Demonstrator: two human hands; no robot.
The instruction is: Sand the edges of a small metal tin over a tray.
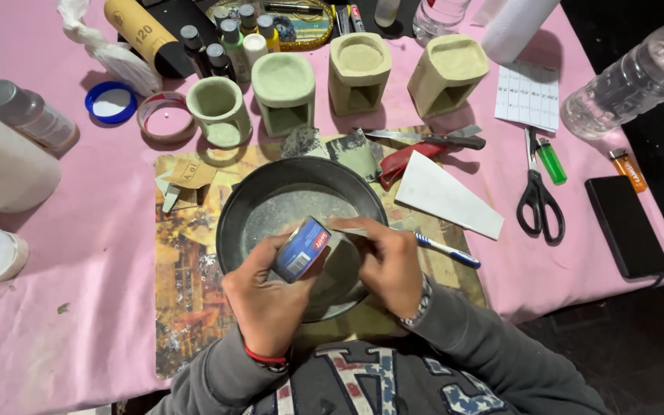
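- Small blue box [302, 250] sits between both hands, held over the dark round pan [232, 219], near the pan's front half.
- Left hand [264, 296] cups the box from below and behind, fingers curled round it.
- Right hand [388, 261] has its fingertips pinched at the box's upper right end; a toothbrush [447, 250] sticks out from behind this hand to the right.
- Pan's floor shows a pale grey dusty film; no loose items visible in it.
- Pan rests on a printed mat [186, 284] over the pink tablecloth [78, 307].
- Behind the pan: a round grey-green cup [217, 107], open and hollow, and three blocky pale holders [360, 71] with shallow dished tops and an opening in front.
- Further back, small paint bottles [228, 38], capped.
- Right of the pan: knife [424, 140], white wedge-shaped sheet [447, 196], scissors [538, 196], green lighter [552, 160].
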